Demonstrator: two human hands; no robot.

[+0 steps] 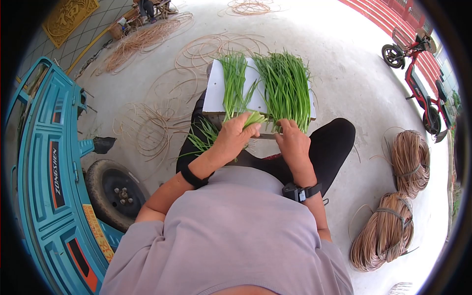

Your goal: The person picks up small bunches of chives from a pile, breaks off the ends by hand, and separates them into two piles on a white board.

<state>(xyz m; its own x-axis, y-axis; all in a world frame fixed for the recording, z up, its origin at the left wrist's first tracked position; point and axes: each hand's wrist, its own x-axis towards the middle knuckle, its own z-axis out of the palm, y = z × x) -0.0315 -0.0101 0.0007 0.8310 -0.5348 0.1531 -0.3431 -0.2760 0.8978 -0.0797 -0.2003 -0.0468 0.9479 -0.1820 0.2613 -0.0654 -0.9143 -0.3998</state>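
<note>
My left hand [238,133] is closed around a small bunch of garlic chives [254,118], with their pale stalk ends poking out past my thumb and fingers. Just beyond it, a narrow row of chives [234,81] lies on a white board [214,96]. My right hand [293,141] pinches at the stalk ends of a larger chive pile [285,88] on the board's right side; its fingertips are partly hidden. More loose chives [204,137] lie across my left thigh, below the board's left corner.
Coils of thin cane strips [147,128] spread over the concrete floor to the left and ahead. Close on the left stands a blue three-wheeler [49,162] with its wheel [116,192]. Tied bundles [386,231] lie at right, near a red scooter [418,88]. A person [147,9] sits far off.
</note>
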